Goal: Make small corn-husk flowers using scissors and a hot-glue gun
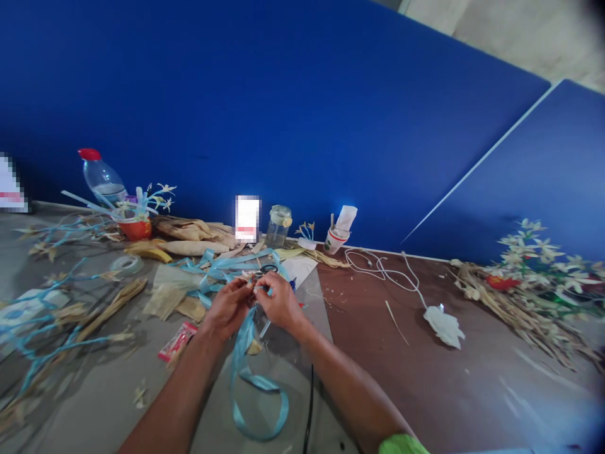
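My left hand and my right hand meet fingertip to fingertip above the table. My right fingers pinch a light-blue ribbon, which hangs down between my forearms and curls into a loop on the table. The left fingers are pressed together around something small and pale, mostly hidden by the fingers. Just beyond my fingertips lie dark-handled scissors. More blue ribbon spreads on the table behind my hands. A red packet lies left of my left wrist.
Blue-wrapped stems with pale flowers and a tape roll lie left. Along the blue partition stand a red-capped bottle, red pot, jar and paper cup. A white cable and dried stalks lie right.
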Demonstrator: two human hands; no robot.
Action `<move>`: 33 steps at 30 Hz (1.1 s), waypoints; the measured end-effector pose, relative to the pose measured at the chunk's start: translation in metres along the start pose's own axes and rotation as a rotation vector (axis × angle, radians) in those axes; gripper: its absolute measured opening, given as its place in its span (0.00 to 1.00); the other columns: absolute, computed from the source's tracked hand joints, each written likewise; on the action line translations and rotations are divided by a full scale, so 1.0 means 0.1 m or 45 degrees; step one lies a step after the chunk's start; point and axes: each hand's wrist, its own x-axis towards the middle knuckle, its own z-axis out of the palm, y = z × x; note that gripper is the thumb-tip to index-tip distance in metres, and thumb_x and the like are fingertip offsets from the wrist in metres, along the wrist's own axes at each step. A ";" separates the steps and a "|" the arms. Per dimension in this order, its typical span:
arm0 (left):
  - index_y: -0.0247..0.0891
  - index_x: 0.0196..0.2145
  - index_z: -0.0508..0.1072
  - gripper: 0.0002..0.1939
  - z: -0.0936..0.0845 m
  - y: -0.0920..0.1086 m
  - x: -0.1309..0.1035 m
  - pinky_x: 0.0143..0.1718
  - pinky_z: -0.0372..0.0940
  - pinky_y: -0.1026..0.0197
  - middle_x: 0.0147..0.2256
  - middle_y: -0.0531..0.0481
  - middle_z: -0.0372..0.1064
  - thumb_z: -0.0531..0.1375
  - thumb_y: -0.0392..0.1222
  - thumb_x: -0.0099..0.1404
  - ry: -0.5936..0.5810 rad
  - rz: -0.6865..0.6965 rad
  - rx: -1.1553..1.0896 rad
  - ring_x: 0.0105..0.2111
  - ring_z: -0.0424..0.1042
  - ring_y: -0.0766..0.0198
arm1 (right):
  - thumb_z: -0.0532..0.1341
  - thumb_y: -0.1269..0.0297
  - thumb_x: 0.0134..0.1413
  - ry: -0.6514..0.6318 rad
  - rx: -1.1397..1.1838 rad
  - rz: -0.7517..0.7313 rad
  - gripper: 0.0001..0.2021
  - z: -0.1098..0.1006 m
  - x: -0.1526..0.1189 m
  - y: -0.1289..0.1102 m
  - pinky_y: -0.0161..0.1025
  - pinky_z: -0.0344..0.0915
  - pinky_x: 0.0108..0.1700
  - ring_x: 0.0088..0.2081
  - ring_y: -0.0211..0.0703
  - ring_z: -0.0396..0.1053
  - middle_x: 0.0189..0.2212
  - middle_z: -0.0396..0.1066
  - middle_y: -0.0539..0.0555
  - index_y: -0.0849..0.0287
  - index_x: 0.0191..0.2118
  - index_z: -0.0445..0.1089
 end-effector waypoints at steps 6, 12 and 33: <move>0.32 0.25 0.74 0.09 -0.04 0.00 0.01 0.30 0.67 0.68 0.28 0.48 0.75 0.68 0.26 0.45 -0.010 -0.065 -0.045 0.27 0.73 0.69 | 0.57 0.73 0.47 -0.019 0.059 0.063 0.06 -0.03 -0.01 -0.02 0.36 0.62 0.40 0.32 0.39 0.66 0.27 0.68 0.50 0.58 0.25 0.67; 0.32 0.22 0.74 0.09 -0.09 0.02 0.03 0.31 0.67 0.67 0.25 0.50 0.74 0.69 0.25 0.43 -0.026 -0.130 -0.009 0.26 0.72 0.69 | 0.58 0.73 0.45 -0.080 0.119 0.141 0.05 -0.05 0.00 -0.02 0.34 0.62 0.37 0.31 0.38 0.65 0.25 0.68 0.48 0.58 0.24 0.67; 0.31 0.23 0.75 0.10 -0.14 0.01 0.06 0.27 0.65 0.68 0.22 0.50 0.74 0.70 0.28 0.41 -0.012 -0.172 0.141 0.22 0.71 0.68 | 0.58 0.76 0.46 -0.119 -0.072 0.056 0.06 0.03 -0.04 0.01 0.35 0.63 0.40 0.33 0.40 0.67 0.29 0.71 0.51 0.59 0.28 0.70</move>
